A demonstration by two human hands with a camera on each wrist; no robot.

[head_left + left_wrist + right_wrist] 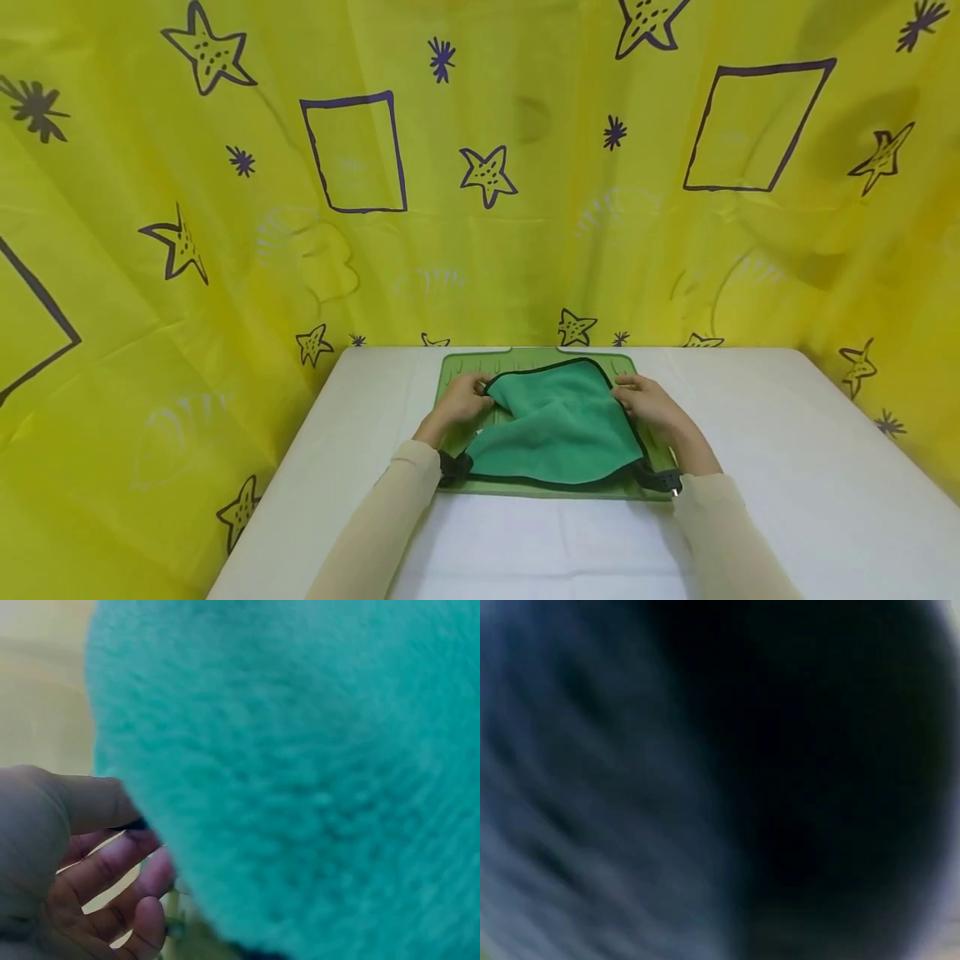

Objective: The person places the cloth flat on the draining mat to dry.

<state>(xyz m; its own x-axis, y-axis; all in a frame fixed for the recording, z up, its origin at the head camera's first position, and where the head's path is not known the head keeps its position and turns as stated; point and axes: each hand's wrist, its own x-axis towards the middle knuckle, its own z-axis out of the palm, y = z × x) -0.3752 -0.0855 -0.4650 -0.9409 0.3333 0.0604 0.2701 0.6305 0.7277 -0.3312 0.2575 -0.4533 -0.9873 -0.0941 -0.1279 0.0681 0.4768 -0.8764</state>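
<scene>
The black-edged green cloth (pixel 562 433) was held over the pale green mat (pixel 468 363) on the white table (pixel 787 450), its upper-left corner pinched between thumb and fingers of the left hand (pixel 460 402) and its right edge clasped by the fingers of the right hand (pixel 651 406).

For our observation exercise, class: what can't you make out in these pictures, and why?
- Head view: most of the green mat, hidden under the green cloth.
- Head view: the rest of a drawn outline, cut off by the left edge.
- Head view: whether the right hand pinches or only touches the cloth; too small.
- Left wrist view: the left hand's thumb tip, hidden by the cloth.
- Right wrist view: nearly everything, dark and blurred.
</scene>
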